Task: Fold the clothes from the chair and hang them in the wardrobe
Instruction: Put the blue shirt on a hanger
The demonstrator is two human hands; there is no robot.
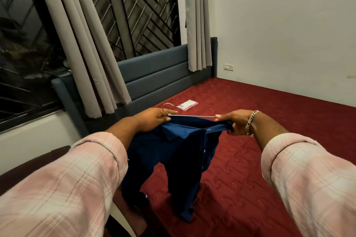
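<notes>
We hold the work between both hands. Our left hand (154,119) curls around the neck of a thin metal hanger (190,116), just below its hook, and also bunches the near shoulder of a dark blue shirt (179,152) under the palm. Our right hand (234,122), with a chain bracelet (251,122) at the wrist, pinches the other shoulder of the shirt, and its thumb lies by the far end of the hanger's wire; whether it grips the wire itself we cannot tell.

The shirt hangs from these two holds above the bed (269,140), near its left edge, with the collar sagging in the middle and the body and sleeves dropping until the hem rests crumpled on the red mattress. We judge it light and quite limp: it keeps no shape of its own, so it follows whatever we pull and slumps wherever we let go. The hanger looks stiff, light and smooth, so cloth could slide off its ends. The best holds, we think, are the shoulder seams, one in each hand, with the hook kept firm so the wire does not twist while each shoulder is drawn over an end.

Further out, a small clear packet (187,105) lies on the mattress towards the padded headboard (158,71), with curtains (92,54) and a barred window (134,5) behind. No wardrobe is in view.
</notes>
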